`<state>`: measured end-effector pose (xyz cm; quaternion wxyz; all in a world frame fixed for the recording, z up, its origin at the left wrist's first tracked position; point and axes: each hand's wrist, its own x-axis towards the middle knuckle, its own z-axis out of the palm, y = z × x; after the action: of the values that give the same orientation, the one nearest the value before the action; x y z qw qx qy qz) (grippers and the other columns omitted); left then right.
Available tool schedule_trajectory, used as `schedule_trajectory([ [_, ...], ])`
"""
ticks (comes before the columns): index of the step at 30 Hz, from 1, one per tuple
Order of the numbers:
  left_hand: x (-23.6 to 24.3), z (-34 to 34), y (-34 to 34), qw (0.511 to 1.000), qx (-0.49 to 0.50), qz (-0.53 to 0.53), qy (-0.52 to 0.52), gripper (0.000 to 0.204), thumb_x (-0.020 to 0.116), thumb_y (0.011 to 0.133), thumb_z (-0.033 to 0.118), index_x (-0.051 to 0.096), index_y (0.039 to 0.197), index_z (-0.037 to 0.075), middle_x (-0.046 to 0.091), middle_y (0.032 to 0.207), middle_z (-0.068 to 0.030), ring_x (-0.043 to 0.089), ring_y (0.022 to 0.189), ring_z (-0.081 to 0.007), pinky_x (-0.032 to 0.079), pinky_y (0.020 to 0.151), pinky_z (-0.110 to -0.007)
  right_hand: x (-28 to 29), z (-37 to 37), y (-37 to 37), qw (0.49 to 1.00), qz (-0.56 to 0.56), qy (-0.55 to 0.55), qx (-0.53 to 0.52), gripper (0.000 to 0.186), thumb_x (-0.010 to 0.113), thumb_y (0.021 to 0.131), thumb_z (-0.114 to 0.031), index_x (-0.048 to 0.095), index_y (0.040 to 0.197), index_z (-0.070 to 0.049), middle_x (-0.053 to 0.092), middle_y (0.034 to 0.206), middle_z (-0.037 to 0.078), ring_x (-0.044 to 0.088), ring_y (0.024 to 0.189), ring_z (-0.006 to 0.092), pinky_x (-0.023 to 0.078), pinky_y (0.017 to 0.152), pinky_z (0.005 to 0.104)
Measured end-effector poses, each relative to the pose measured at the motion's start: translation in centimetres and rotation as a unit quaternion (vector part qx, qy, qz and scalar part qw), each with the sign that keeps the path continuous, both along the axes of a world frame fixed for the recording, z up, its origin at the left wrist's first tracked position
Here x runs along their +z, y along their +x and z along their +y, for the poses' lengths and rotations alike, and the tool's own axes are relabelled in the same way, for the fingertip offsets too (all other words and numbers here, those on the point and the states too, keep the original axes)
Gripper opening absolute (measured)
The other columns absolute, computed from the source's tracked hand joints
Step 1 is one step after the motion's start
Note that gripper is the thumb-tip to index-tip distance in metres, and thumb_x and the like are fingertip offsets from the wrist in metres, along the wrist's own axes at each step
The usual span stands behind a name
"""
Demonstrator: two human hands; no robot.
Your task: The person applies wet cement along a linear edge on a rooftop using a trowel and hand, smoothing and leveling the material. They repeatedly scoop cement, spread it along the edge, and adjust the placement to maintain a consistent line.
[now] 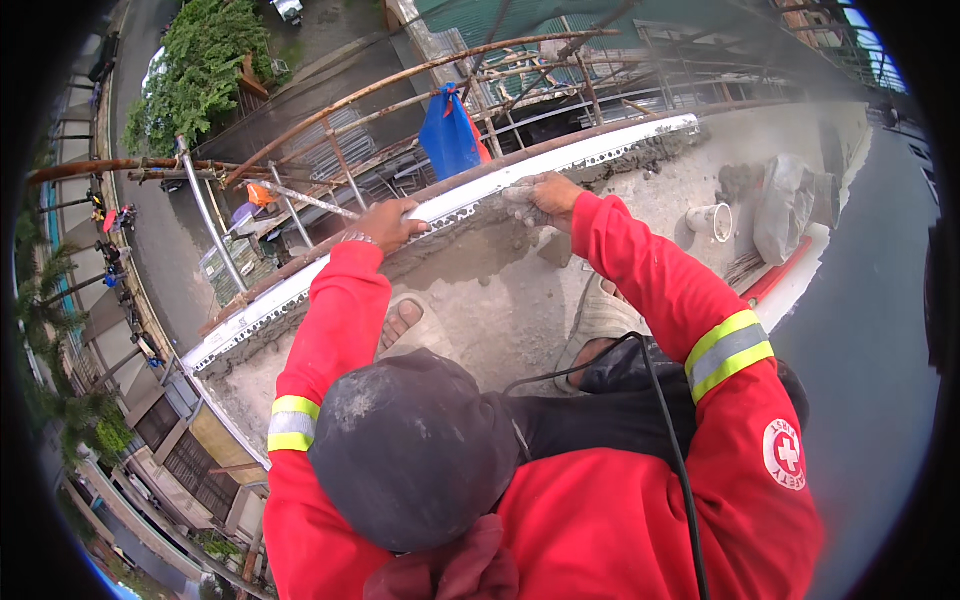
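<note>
A long white strip with a perforated edge runs along the rim of a concrete ledge, with wet grey mortar beside it. My left hand is closed over the strip, its fingers bent across the top. Farther right, my right hand has its fingers drawn together at the strip's inner edge, smeared with grey mortar. What those fingers hold, if anything, I cannot make out. Just below that hand lies a flat grey piece, either mortar or a tool blade; I cannot tell which.
Rusty scaffold pipes stand beyond the ledge, above a drop to the street. A blue cloth hangs there. To the right are a white bucket and a clear plastic bag. A black cable crosses my right arm.
</note>
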<state>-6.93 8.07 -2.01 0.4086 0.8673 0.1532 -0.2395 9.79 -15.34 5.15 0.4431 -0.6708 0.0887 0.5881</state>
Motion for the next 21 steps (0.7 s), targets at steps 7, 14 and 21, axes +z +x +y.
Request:
schedule_trajectory([
  [7,0.2,-0.2,0.0,1.0,0.003,-0.013,0.014,0.038,0.071,0.081,0.036,0.066,0.11,0.012,0.068,0.095,-0.0191,0.064,0.092,-0.0373,0.048,0.081,-0.043,-3.1,1.4,-4.5,0.967,0.044,-0.013,-0.252,0.018,0.056,0.093,-0.007,0.06,0.109,0.001,0.063,0.093,0.01,0.064,0.079,0.0196,0.054,0.062,0.0269],
  [14,-0.6,-0.2,-0.1,1.0,0.004,-0.029,0.011,0.036,0.071,0.081,0.032,0.067,0.111,0.012,0.069,0.098,-0.0167,0.064,0.094,-0.0362,0.048,0.082,-0.042,-3.3,-4.9,1.0,0.928,-0.036,-0.011,-0.371,0.022,0.051,0.094,-0.003,0.055,0.112,0.009,0.062,0.102,0.017,0.065,0.088,0.0267,0.058,0.068,0.0303],
  [21,0.3,0.0,0.3,1.0,-0.006,0.003,-0.001,0.044,0.071,0.079,0.038,0.066,0.114,0.012,0.066,0.106,-0.0195,0.061,0.103,-0.0375,0.046,0.089,-0.045,-2.6,-4.6,1.2,0.944,-0.052,0.004,-0.325,0.021,0.05,0.094,-0.002,0.057,0.112,0.007,0.064,0.105,0.016,0.066,0.089,0.0264,0.058,0.069,0.0305],
])
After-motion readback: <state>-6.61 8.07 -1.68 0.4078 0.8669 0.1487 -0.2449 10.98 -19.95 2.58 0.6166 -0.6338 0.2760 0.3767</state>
